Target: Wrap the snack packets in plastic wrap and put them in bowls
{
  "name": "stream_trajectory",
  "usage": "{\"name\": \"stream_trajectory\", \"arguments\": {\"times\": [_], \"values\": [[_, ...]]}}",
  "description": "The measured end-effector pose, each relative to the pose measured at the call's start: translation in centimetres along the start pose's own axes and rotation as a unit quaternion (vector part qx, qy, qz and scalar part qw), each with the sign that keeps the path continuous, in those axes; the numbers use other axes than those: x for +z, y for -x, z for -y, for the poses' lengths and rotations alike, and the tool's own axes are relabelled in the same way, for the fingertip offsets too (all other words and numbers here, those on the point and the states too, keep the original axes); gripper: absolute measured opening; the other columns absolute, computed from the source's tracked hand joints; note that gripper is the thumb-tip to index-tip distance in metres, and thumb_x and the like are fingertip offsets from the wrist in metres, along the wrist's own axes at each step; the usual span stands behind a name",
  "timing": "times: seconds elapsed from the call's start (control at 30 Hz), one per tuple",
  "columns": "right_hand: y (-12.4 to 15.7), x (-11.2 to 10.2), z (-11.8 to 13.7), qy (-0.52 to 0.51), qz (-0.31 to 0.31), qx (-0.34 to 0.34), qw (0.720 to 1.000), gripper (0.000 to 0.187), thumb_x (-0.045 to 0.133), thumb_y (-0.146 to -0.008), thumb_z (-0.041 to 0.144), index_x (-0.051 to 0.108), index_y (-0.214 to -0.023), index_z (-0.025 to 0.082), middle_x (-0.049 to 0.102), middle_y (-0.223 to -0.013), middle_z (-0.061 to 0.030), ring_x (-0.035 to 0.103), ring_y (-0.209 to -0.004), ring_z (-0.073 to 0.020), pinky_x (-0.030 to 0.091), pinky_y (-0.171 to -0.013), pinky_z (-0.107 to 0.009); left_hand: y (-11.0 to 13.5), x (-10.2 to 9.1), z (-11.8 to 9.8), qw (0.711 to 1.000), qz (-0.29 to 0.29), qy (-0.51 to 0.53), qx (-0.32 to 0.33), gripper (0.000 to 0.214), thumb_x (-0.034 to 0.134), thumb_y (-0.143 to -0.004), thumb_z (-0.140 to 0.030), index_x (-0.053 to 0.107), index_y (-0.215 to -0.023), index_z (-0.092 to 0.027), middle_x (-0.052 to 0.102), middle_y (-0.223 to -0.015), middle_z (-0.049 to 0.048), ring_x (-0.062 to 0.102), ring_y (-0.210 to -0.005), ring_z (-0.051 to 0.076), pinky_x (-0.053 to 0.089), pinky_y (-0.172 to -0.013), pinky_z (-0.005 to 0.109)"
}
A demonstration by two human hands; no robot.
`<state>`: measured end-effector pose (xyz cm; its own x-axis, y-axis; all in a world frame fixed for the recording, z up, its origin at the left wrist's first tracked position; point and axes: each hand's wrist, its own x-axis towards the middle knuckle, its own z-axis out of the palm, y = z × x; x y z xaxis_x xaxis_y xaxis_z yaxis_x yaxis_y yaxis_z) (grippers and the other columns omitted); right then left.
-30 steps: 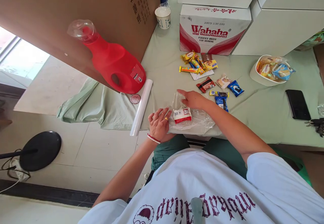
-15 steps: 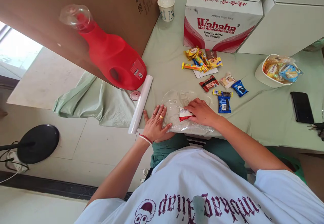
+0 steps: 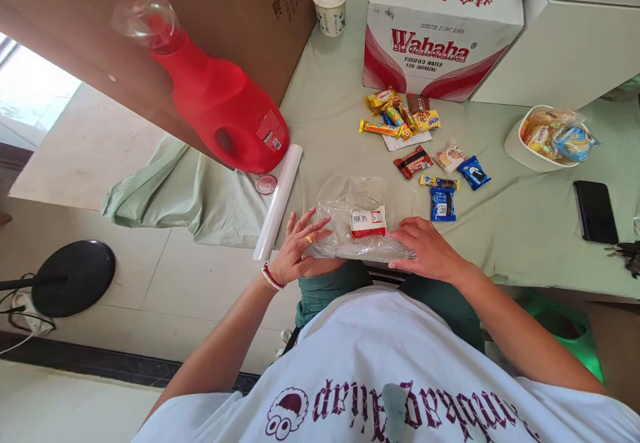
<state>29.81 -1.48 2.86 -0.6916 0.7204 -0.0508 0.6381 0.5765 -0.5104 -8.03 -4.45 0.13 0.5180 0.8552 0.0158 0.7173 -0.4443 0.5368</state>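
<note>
A small red and white snack packet (image 3: pixel 369 222) lies on a sheet of clear plastic film (image 3: pixel 336 204) spread at the table's front edge. My left hand (image 3: pixel 299 241) is at the film's left edge, fingers apart, holding nothing that I can see. On the opposite side, my right hand (image 3: pixel 425 246) has its fingers stretched toward the packet, apart from it, at the film's right edge. A roll of plastic film (image 3: pixel 278 203) lies slantwise left of my left hand. Beyond my right hand are a blue packet (image 3: pixel 443 204) and several other wrapped snacks.
A red jug (image 3: pixel 225 106) leans by a brown carton (image 3: pixel 215 16) at the left. At the back stand a paper cup (image 3: pixel 331 19) and a Wahaha water box (image 3: pixel 440 53). To the right are a white tub (image 3: pixel 520 146) of snacks and a black phone (image 3: pixel 596 211).
My right hand has let go of the red and white packet and drawn back to the right. My left hand has shifted slightly left and lifted from lying flat.
</note>
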Motion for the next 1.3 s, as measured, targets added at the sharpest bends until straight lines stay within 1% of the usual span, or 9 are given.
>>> {"name": "stream_trajectory", "arguments": {"times": [0.1, 0.2, 0.4, 0.57, 0.77, 0.87, 0.97, 1.13, 1.3], "values": [[0.8, 0.6, -0.1, 0.008, 0.012, 0.025, 1.0, 0.035, 0.059, -0.103, 0.045, 0.075, -0.125, 0.022, 0.072, -0.103, -0.0129, 0.055, -0.118, -0.0318, 0.042, -0.098, -0.046, -0.5, 0.3, -0.5, 1.0, 0.026, -0.007, -0.01, 0.056, 0.06, -0.089, -0.046, 0.065, -0.141, -0.027, 0.058, -0.156, 0.0102, 0.024, -0.162, 0.037, 0.002, -0.13, 0.068], [0.5, 0.3, -0.6, -0.009, -0.007, 0.022, 1.0, 0.032, 0.051, -0.106, 0.038, 0.079, -0.112, 0.023, 0.07, -0.093, -0.0115, 0.055, -0.11, -0.0289, 0.041, -0.093, -0.043, -1.2, 0.8, -0.9, 0.999, -0.015, 0.0, -0.032, 0.028, 0.058, -0.096, -0.045, 0.078, -0.11, -0.03, 0.072, -0.138, 0.0061, 0.034, -0.159, 0.033, -0.001, -0.131, 0.068], [-0.6, -1.7, -1.5, -0.038, -0.062, 0.005, 0.997, 0.035, 0.047, -0.108, 0.039, 0.077, -0.104, 0.023, 0.067, -0.102, -0.0122, 0.052, -0.105, -0.0275, 0.044, -0.091, -0.042, -2.2, 0.6, -0.5, 0.983, -0.09, 0.144, -0.076, 0.033, 0.045, -0.105, -0.04, 0.074, -0.1, -0.026, 0.08, -0.117, 0.0063, 0.056, -0.143, 0.025, 0.023, -0.131, 0.058], [-2.0, -2.1, -1.9, -0.079, -0.081, 0.022, 0.993, 0.033, 0.039, -0.109, 0.038, 0.068, -0.11, 0.022, 0.067, -0.11, -0.0127, 0.057, -0.104, -0.0268, 0.047, -0.096, -0.044, -3.8, 0.0, -0.8, 0.963, -0.173, 0.168, -0.118, 0.037, 0.046, -0.104, -0.047, 0.072, -0.095, -0.023, 0.077, -0.108, 0.0105, 0.068, -0.12, 0.025, 0.049, -0.112, 0.046], [-3.4, -0.8, -3.5, -0.079, -0.012, 0.145, 0.986, 0.048, 0.058, -0.099, 0.047, 0.063, -0.135, 0.016, 0.072, -0.109, -0.0128, 0.061, -0.103, -0.0293, 0.049, -0.092, -0.041, -6.2, -1.2, -1.0, 0.951, -0.196, 0.201, -0.13, 0.042, 0.045, -0.103, -0.054, 0.067, -0.088, -0.022, 0.076, -0.1, 0.0081, 0.07, -0.099, 0.021, 0.055, -0.096, 0.038], [-3.8, -0.6, -4.1, -0.097, 0.019, 0.15, 0.984, 0.028, 0.059, -0.097, 0.038, 0.074, -0.109, 0.018, 0.073, -0.092, -0.0091, 0.06, -0.093, -0.0255, 0.047, -0.086, -0.036, -7.5, -1.4, -0.2, 0.941, -0.202, 0.219, -0.159, 0.042, 0.045, -0.102, -0.056, 0.066, -0.09, -0.022, 0.072, -0.083, 0.0042, 0.068, -0.082, 0.018, 0.054, -0.08, 0.032], [-3.9, -0.9, -4.1, -0.139, -0.017, 0.161, 0.977, 0.028, 0.057, -0.095, 0.041, 0.074, -0.093, 0.019, 0.071, -0.086, -0.007, 0.059, -0.089, -0.0228, 0.045, -0.081, -0.032, -8.9, -1.1, 0.7, 0.938, -0.21, 0.186, -0.204, 0.039, 0.046, -0.102, -0.053, 0.067, -0.095, -0.021, 0.062, -0.066, -0.001, 0.059, -0.064, 0.016, 0.046, -0.066, 0.028], [-3.5, -0.5, -4.1, -0.23, -0.043, 0.254, 0.938, 0.038, 0.057, -0.091, 0.053, 0.071, -0.092, 0.017, 0.065, -0.073, -0.0009, 0.053, -0.065, -0.0153, 0.038, -0.06, -0.026, -11.5, 0.2, 1.5, 0.945, -0.181, 0.054, -0.266, 0.031, 0.05, -0.1, -0.043, 0.071, -0.103, -0.021, 0.068, -0.073, 0.0035, 0.062, -0.071, 0.021, 0.04, -0.068, 0.031], [-2.1, -0.3, -3.7, -0.126, -0.008, 0.301, 0.945, 0.027, 0.06, -0.091, 0.04, 0.072, -0.104, 0.019, 0.07, -0.076, -0.0015, 0.059, -0.066, -0.0159, 0.038, -0.064, -0.026, -12.3, 0.7, 2.6, 0.934, -0.202, 0.011, -0.294, 0.024, 0.055, -0.098, -0.036, 0.07, -0.107, -0.019, 0.071, -0.094, 0.01, 0.066, -0.083, 0.025, 0.046, -0.076, 0.035]]}}
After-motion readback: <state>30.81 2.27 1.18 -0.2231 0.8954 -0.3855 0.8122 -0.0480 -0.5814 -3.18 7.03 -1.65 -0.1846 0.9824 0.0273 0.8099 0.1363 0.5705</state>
